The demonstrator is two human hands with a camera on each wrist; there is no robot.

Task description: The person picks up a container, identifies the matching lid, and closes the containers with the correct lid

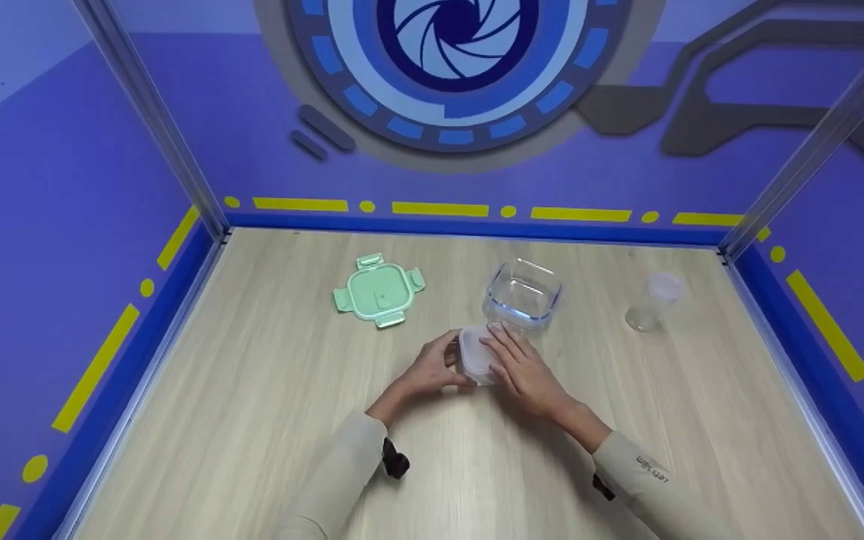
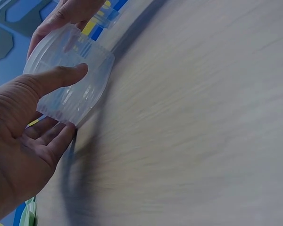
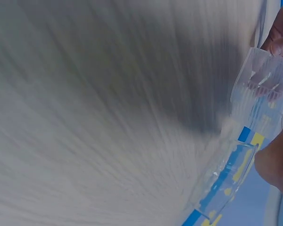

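A small translucent plastic container with a whitish lid (image 1: 477, 352) stands slightly tilted near the middle of the table. My left hand (image 1: 432, 367) grips it from the left, thumb on the near side and fingers around the other. In the left wrist view, the ribbed clear wall of this container (image 2: 80, 89) shows under the thumb. My right hand (image 1: 526, 375) lies over the lid from the right, its fingers extended across the top. Only part of the right hand (image 3: 276, 155) shows in the right wrist view, at the edge.
An uncovered square glass container (image 1: 524, 292) stands just beyond my hands. To the left lies a green lid with side clips (image 1: 379, 292). A clear cup or jar with a whitish top (image 1: 653, 300) is at the right. Walls enclose the wooden table (image 1: 252, 420) at the back and sides.
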